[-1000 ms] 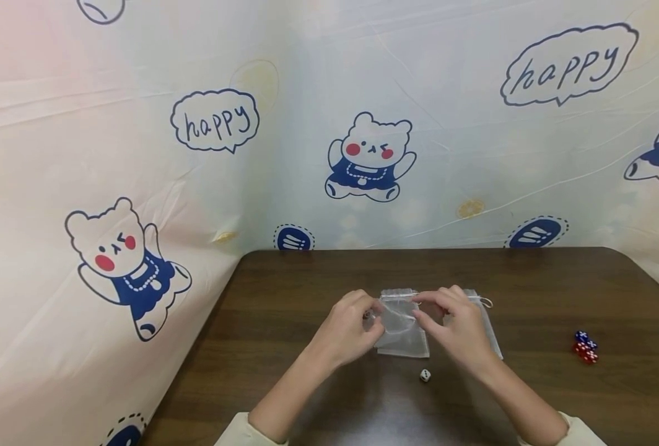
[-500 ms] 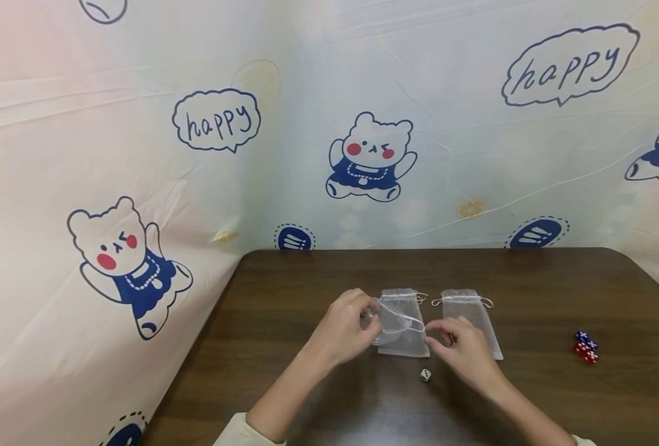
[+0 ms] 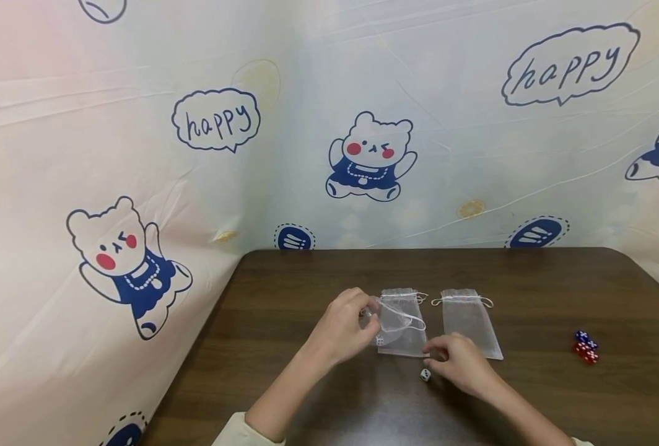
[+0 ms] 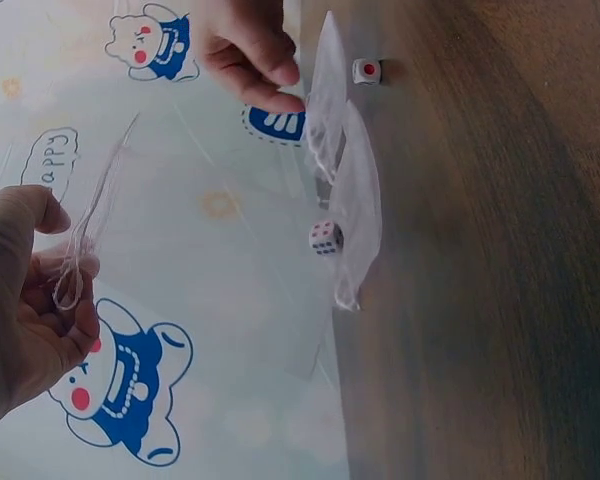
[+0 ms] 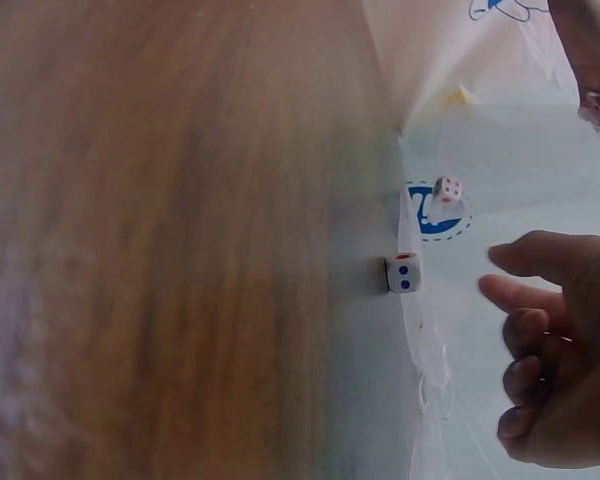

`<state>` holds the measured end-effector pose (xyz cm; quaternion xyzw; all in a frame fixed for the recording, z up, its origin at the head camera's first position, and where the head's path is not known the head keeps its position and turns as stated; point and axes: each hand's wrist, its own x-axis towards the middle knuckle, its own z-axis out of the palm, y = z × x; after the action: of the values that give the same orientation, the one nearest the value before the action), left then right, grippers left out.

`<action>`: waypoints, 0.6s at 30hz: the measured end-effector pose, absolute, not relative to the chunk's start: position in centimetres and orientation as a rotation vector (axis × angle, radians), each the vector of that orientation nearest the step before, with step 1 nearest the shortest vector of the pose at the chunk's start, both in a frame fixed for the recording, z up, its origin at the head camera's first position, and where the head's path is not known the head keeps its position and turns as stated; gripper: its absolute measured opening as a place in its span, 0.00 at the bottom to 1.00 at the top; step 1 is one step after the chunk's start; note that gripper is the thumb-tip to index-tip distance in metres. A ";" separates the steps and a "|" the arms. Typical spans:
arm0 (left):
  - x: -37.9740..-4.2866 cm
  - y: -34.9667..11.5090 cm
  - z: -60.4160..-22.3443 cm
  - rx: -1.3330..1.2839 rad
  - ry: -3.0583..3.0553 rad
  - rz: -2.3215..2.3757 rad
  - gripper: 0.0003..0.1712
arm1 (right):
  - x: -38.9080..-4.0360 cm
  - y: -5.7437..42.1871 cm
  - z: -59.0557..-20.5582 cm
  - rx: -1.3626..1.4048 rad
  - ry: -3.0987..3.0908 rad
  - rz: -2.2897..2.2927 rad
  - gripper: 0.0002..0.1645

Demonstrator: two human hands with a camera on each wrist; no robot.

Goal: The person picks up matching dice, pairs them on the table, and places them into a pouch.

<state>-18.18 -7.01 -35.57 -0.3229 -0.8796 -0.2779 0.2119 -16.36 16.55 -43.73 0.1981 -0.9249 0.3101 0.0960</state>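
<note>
My left hand (image 3: 345, 325) pinches the top of a sheer white drawstring pouch (image 4: 98, 215), its cord loop hanging beside the fingers. A white die (image 4: 326, 238) shows low in this see-through pouch. Below my right hand (image 3: 460, 360), a second white die (image 3: 425, 375) lies on the table. That hand holds nothing; its thumb and index finger (image 5: 555, 255) are extended and apart, close above the die, with the other fingers curled in. Behind lie two more flat sheer pouches, a left one (image 3: 413, 348) partly overlapped by the held pouch and a right one (image 3: 469, 325).
Several blue dice (image 3: 584, 338) and red dice (image 3: 586, 353) sit together to the right on the brown wooden table (image 3: 307, 266). A pale printed cloth (image 3: 446, 93) hangs behind and to the left of the table.
My right hand has let go of the held pouch's cord and moved down toward the loose die. My left hand keeps the pouch in nearly the same place.
</note>
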 end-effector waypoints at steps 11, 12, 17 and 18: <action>-18.2 -6.9 -35.8 -0.912 -2.425 -0.778 0.03 | -16.2 16.5 -44.0 0.709 -2.904 0.842 0.05; -18.2 -6.9 -35.8 -0.912 -2.424 -0.775 0.03 | -16.2 16.5 -44.0 0.704 -2.911 0.831 0.05; -18.2 -6.8 -35.8 -0.908 -2.433 -0.769 0.03 | -16.2 16.5 -44.0 0.704 -2.936 0.814 0.06; -18.2 -6.8 -35.8 -0.908 -2.434 -0.769 0.03 | -16.2 16.5 -44.0 0.708 -2.938 0.821 0.06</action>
<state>-18.22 -6.78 -35.85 -0.3273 -0.8775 -0.2771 0.2148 -16.18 16.50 -44.00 0.2262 -0.9381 0.2622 0.0048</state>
